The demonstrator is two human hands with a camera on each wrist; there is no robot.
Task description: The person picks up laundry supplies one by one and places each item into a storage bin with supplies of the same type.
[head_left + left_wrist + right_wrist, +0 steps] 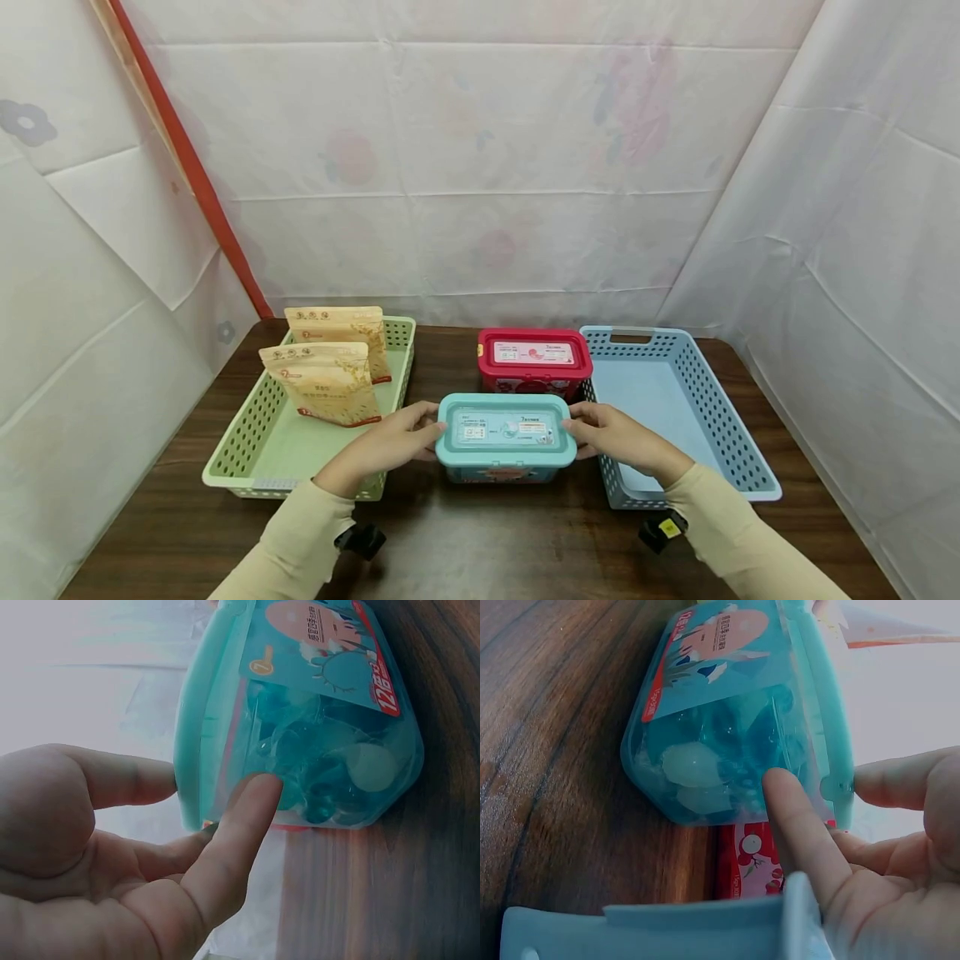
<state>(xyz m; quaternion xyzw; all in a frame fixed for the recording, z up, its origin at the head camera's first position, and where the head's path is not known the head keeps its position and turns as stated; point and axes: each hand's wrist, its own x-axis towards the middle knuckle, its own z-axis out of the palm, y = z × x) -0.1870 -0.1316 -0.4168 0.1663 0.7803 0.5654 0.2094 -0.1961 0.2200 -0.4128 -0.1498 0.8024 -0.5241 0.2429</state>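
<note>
From the head camera, a teal lidded box point(506, 437) stood on the dark wooden bench point(480, 542), its long axis running left to right, directly between the left hand point(393, 437) and the right hand point(611, 433); each hand met one short end, equally near. A red lidded box point(534, 360) sat just behind it, a green basket point(247, 467) holding two pouches point(330, 379) to the left, a blue basket point(738, 467) to the right. At the left wrist, the thumb pressed the box's clear side wall point(337, 765) while the fingers point(127, 780) touched the lid rim, the grip closing on that end. At the right wrist, the thumb point(795, 825) lay on the wall and a fingertip on the lid edge, mirroring it.
</note>
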